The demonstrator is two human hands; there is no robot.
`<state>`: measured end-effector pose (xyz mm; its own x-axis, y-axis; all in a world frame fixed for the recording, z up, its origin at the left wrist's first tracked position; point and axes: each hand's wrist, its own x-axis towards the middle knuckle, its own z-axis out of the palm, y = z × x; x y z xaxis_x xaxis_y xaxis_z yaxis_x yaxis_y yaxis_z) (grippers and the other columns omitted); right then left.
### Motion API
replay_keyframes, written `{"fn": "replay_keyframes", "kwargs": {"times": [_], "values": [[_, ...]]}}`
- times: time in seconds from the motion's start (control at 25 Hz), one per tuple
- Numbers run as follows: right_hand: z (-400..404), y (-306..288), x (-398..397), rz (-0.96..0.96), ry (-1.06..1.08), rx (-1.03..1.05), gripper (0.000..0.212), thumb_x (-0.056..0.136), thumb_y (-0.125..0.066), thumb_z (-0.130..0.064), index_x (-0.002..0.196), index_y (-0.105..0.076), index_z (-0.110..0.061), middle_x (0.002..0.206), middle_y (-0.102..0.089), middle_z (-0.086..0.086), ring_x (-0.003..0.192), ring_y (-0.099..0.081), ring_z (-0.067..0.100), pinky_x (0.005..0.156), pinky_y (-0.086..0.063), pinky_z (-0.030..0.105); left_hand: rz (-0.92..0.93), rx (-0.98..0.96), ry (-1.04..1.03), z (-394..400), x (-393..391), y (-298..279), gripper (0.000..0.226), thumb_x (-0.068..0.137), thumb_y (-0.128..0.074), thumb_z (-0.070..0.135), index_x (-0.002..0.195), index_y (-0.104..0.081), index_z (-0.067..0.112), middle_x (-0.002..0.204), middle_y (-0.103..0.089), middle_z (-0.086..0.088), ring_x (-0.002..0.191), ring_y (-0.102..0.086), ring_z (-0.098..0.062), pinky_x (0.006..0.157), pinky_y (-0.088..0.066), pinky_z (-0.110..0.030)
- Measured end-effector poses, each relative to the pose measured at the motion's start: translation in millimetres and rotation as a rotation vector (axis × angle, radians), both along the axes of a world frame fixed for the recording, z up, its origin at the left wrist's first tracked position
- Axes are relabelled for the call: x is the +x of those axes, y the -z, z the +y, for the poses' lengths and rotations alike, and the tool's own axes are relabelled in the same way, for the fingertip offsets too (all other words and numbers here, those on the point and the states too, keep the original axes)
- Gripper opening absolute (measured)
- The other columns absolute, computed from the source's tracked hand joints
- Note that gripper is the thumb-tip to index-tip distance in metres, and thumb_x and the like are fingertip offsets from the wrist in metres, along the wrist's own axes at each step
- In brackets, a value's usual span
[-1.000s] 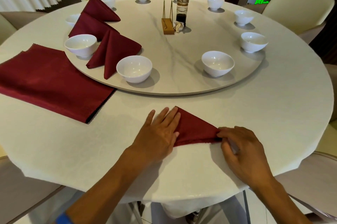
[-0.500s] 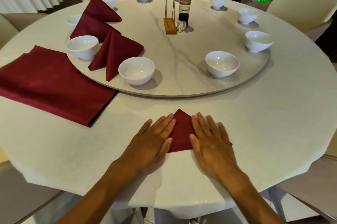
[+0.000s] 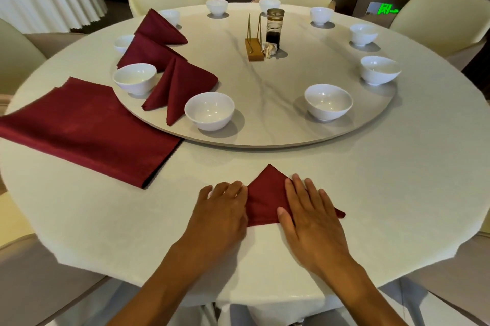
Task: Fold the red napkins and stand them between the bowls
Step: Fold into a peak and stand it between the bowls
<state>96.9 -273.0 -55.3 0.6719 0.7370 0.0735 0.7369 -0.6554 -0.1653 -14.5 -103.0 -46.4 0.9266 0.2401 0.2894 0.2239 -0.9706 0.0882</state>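
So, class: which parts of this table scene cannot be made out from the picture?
Head view only:
- Folded napkin: both sides hidden under left hand and right hand.
- Far-left bowl: partly hidden behind a standing napkin.
- Green sign: too blurred to read.

text: none legible | green lit sign [image 3: 383,9] by far right chair: marks too blurred to read

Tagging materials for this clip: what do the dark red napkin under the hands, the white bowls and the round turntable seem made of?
Dark red triangular folded napkin: woven cloth, matte, holding creases. Small white round bowl: probably glazed ceramic, with glossy highlights. Large round grey-veined turntable: smooth stone or a stone-look surface; which one cannot be told.
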Motion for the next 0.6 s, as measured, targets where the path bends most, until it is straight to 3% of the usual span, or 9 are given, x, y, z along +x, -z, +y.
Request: {"fn": "replay_keyframes", "kwargs": {"times": [0.12, 0.2, 0.28, 0.36, 0.4, 0.48, 0.52, 0.6], "values": [[0, 2, -1, 0.025, 0.005, 0.031, 0.079, 0.090, 0.019, -0.059, 0.156, -0.002, -0.021, 0.164, -0.005, -0.001, 0.151, 0.001, 0.017, 0.119, 0.007, 0.035, 0.177, -0.150, -0.111, -11, 34, -25, 0.043, 0.098, -0.040, 0.045, 0.129, -0.051, 0.017, 0.114, -0.062, -0.001, 0.103, -0.058, -0.022, 0.088, -0.044, -0.034], [0, -5, 0, 0.058, 0.003, 0.034, 0.080, 0.091, 0.012, -0.061, 0.156, -0.007, -0.020, 0.165, -0.006, 0.001, 0.151, 0.004, 0.017, 0.120, 0.009, 0.033, 0.260, -0.563, -0.189, 0, 51, -34, 0.027, 0.091, -0.062, 0.041, 0.109, -0.058, 0.022, 0.101, -0.064, 0.002, 0.093, -0.061, -0.019, 0.084, -0.050, -0.036], [-4, -19, -8, -0.012, 0.001, 0.137, 0.064, 0.098, -0.020, -0.049, 0.147, -0.042, -0.015, 0.155, -0.036, 0.008, 0.148, -0.023, 0.027, 0.122, -0.011, 0.037, 0.262, -0.965, -0.161, 10, 50, -45, 0.016, 0.084, -0.073, 0.029, 0.081, -0.060, 0.021, 0.077, -0.062, 0.004, 0.074, -0.060, -0.015, 0.076, -0.051, -0.038], [-5, -40, -22, -0.066, 0.034, 0.374, 0.044, 0.096, -0.038, -0.042, 0.122, -0.064, -0.019, 0.126, -0.061, 0.000, 0.121, -0.054, 0.024, 0.105, -0.036, 0.034, 0.143, -1.085, -0.043, 8, 39, -60, 0.017, 0.081, -0.073, 0.027, 0.076, -0.060, 0.018, 0.071, -0.060, 0.000, 0.067, -0.056, -0.016, 0.068, -0.048, -0.035], [-4, -57, -30, 0.063, 0.066, 0.512, 0.040, 0.095, -0.040, -0.048, 0.117, -0.064, -0.026, 0.116, -0.063, -0.008, 0.110, -0.057, 0.014, 0.096, -0.040, 0.028, 0.058, -1.087, 0.029, -1, 33, -72, 0.015, 0.082, -0.072, 0.028, 0.080, -0.061, 0.018, 0.073, -0.061, -0.002, 0.066, -0.056, -0.017, 0.065, -0.048, -0.034], [3, -89, -37, 0.566, 0.127, 0.731, 0.034, 0.094, -0.045, -0.060, 0.115, -0.061, -0.037, 0.107, -0.065, -0.018, 0.099, -0.061, 0.002, 0.083, -0.045, 0.017, -0.099, -1.058, 0.124, -20, 20, -89, 0.013, 0.084, -0.070, 0.032, 0.089, -0.062, 0.023, 0.080, -0.064, 0.003, 0.066, -0.059, -0.014, 0.061, -0.049, -0.031], [5, -99, -36, 0.767, 0.128, 0.821, 0.026, 0.094, -0.051, -0.055, 0.112, -0.062, -0.038, 0.103, -0.068, -0.017, 0.095, -0.064, 0.002, 0.080, -0.048, 0.017, -0.139, -1.064, 0.150, -27, 16, -95, 0.014, 0.084, -0.070, 0.032, 0.095, -0.062, 0.027, 0.086, -0.065, 0.007, 0.072, -0.062, -0.011, 0.062, -0.051, -0.029], [6, -111, -25, 0.865, 0.138, 0.941, 0.013, 0.096, -0.059, -0.028, 0.105, -0.068, -0.033, 0.096, -0.073, -0.011, 0.090, -0.070, 0.008, 0.080, -0.055, 0.027, -0.123, -1.099, 0.229, -40, 8, -101, 0.024, 0.085, -0.068, 0.027, 0.107, -0.062, 0.035, 0.101, -0.066, 0.012, 0.091, -0.064, -0.008, 0.072, -0.053, -0.024]]}}
